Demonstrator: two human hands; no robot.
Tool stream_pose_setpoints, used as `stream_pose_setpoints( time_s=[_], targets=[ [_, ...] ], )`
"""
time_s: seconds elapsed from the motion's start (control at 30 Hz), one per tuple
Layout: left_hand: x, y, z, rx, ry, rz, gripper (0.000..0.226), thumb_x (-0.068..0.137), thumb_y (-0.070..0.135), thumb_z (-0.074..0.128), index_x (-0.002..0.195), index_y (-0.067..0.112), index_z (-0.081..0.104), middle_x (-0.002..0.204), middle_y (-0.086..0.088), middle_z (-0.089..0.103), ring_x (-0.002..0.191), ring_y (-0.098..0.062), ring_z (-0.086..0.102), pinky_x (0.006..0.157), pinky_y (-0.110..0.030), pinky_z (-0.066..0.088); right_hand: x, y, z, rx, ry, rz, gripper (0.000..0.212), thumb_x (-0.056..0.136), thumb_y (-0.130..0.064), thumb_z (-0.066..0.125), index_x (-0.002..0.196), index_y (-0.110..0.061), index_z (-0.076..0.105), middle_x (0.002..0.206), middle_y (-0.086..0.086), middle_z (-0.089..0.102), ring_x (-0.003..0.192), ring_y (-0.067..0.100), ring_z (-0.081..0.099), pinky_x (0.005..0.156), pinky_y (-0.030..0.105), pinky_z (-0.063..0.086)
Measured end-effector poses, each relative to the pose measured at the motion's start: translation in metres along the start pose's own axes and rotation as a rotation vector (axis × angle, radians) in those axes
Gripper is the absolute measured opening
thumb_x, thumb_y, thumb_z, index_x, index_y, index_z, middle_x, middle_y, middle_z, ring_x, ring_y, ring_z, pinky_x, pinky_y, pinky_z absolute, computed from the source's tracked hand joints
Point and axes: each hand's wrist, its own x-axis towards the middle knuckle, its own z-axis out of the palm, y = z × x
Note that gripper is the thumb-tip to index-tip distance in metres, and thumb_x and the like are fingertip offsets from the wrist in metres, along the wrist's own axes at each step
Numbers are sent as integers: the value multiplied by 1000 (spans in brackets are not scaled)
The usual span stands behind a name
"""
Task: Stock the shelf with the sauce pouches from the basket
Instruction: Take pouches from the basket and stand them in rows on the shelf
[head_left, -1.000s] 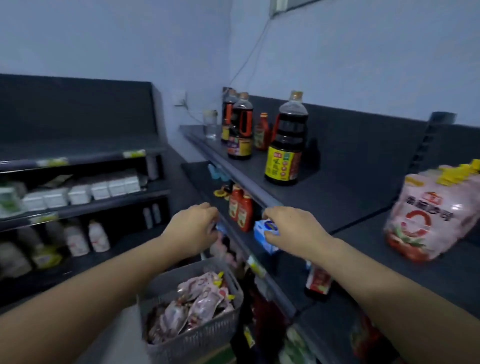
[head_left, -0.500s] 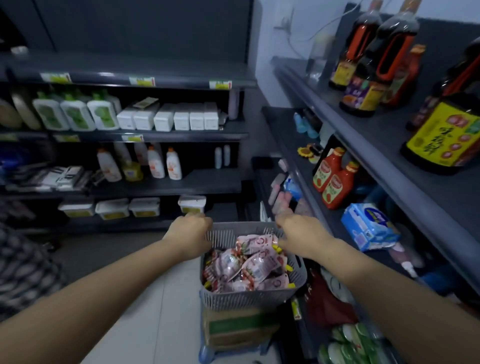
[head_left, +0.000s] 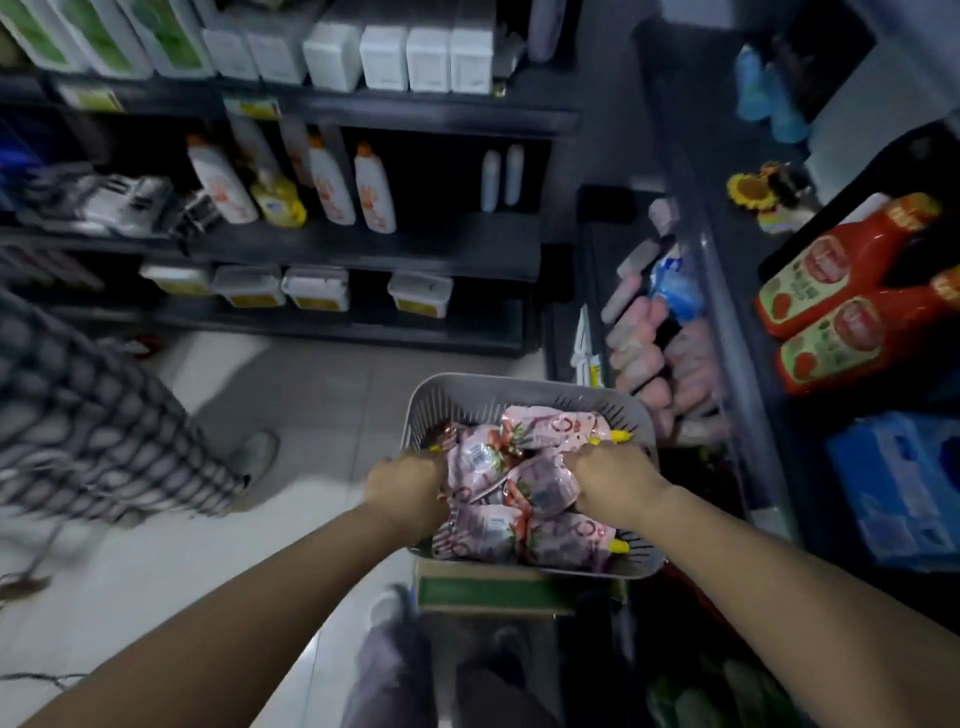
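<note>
Shop shelves (head_left: 426, 249) behind; left hand (head_left: 410, 483) and right hand (head_left: 613, 478), each grip apparently holding sauce pouches (head_left: 545, 431), labels unreadable.

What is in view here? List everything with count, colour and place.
basket: one, grey, centre foreground
sauce pouches: several, pink with yellow caps, in the basket
cardboard box: one, brown with green band, under the basket
ketchup bottles: two, red, at right
blue pack: one, blue, right, below the ketchup bottles
white tubs: four, white with yellow labels, low at back
white bottles: several, white with orange caps, above the tubs
checked garment: one, grey-white, on a person at left
left hand: one, in the basket, curled into the pouches
right hand: one, in the basket, curled into the pouches
</note>
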Motion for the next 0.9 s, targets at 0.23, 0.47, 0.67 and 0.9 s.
stream_pose_setpoints(
  time_s=[0.23,0.47,0.67,0.9],
  targets=[
    [64,-5,55,-80,-178,-46,37,88,29,52,122,16,52,124,-11,60,112,-29,57,90,-32,44,51,6,66,163,-178,75,31,88,-25,53,115,-10,55,117,10,61,112,28,56,83,35,47],
    [127,-17,118,-299,-232,-163,65,84,28,61,141,11,33,140,-14,45,124,-32,47,100,-38,44,112,8,145,1051,-283,582,28,89,-30,57,94,-3,61,91,12,63,96,33,63,72,37,53],
    [171,-24,150,-383,-193,-247,84,84,28,65,149,10,14,153,-15,22,142,-32,21,117,-42,21,172,-6,180,1751,-370,1037,68,78,-43,65,133,-7,48,131,16,55,112,34,57,77,38,52],
    [200,-13,161,-382,-2,-188,88,80,17,65,150,15,11,152,-9,30,142,-26,20,117,-42,11,219,-15,196,1944,-243,1191,70,54,-59,72,100,-7,66,101,7,67,89,27,65,89,45,52]
  ],
)
